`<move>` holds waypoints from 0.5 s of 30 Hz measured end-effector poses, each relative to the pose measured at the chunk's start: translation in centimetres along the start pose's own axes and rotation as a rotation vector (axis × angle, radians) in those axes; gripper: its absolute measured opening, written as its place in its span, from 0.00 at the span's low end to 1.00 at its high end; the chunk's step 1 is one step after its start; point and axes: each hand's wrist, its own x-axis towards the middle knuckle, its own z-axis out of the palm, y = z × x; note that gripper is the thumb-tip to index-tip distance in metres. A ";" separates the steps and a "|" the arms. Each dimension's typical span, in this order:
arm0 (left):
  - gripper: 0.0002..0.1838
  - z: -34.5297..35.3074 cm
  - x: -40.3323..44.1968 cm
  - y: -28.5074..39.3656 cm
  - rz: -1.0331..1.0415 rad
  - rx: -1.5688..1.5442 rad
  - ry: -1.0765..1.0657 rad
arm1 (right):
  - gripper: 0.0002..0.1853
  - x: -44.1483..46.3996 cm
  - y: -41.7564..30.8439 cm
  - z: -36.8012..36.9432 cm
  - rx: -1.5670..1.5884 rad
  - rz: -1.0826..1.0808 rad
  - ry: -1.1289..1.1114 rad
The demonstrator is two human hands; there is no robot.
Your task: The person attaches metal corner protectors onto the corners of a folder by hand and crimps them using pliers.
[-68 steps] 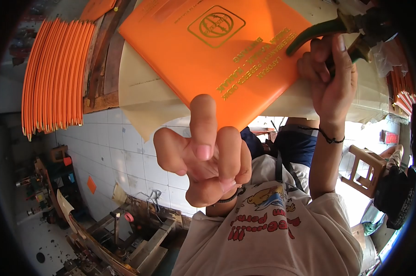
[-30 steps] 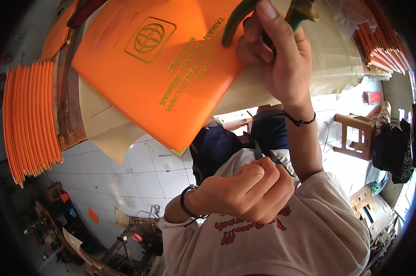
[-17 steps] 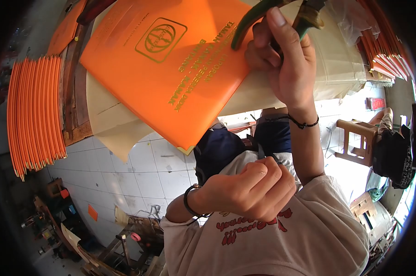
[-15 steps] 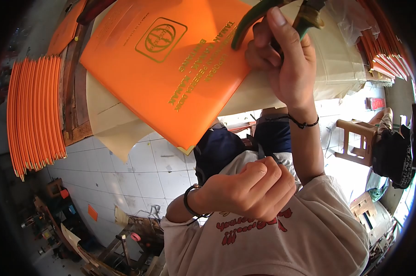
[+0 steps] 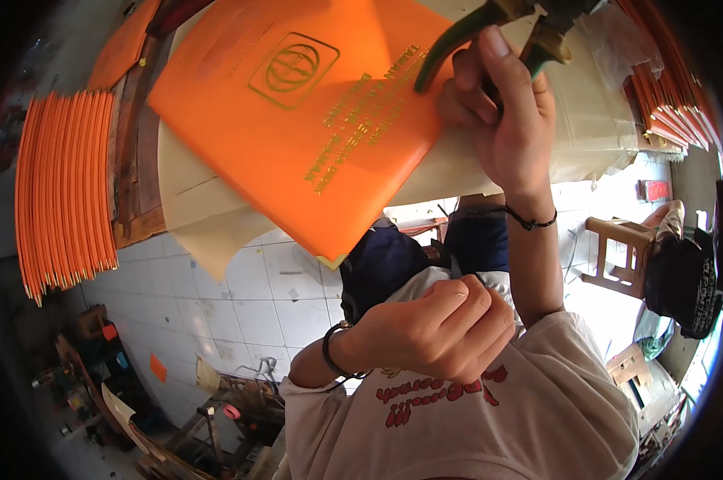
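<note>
An orange folder (image 5: 273, 152) with gold lettering, a globe emblem and a metal corner lies tilted on the work table, one corner jutting past the edge. Pliers (image 5: 459, 38) with green curved handles are above its right side. My right hand (image 5: 509, 120) is closed around the pliers, thumb pointing up, with one handle in its grip and the other spread out to the left. Their dark head is partly cut off at the top. My left hand (image 5: 429, 328) is closed in front of my chest, fingertips pressed together; what they hold, if anything, is hidden.
A row of orange folders (image 5: 65, 192) with metal corners stands at the left, and more folders (image 5: 669, 104) lie at the right. Brown paper (image 5: 209, 232) covers the table and hangs over its edge. A stool (image 5: 617, 252) and a person's dark clothing (image 5: 681, 280) are at right.
The view has shifted slightly, so the folder, pliers and right hand sit a little lower and further right. My left hand keeps its closed pose.
</note>
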 end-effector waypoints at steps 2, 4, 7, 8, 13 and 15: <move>0.07 -0.2 -0.3 0.1 -0.010 -0.011 -0.003 | 0.12 -0.1 -0.5 0.6 0.035 0.043 0.035; 0.08 -0.5 -1.1 0.2 -0.108 -0.106 0.044 | 0.13 -0.3 -0.5 1.2 -0.118 0.023 0.105; 0.06 -1.5 -3.7 -0.3 -0.343 -0.250 0.237 | 0.13 -0.2 -0.2 0.7 -0.143 0.005 0.107; 0.05 -1.6 -4.9 -0.3 -0.431 -0.300 0.322 | 0.13 -0.3 -0.2 0.9 -0.114 0.023 0.137; 0.12 -1.7 -8.4 1.1 -1.244 -0.335 0.739 | 0.14 -0.3 0.0 0.6 -0.109 0.045 0.167; 0.15 -1.9 -8.9 1.1 -1.357 -0.514 0.711 | 0.13 -0.1 0.1 0.3 -0.126 0.034 0.154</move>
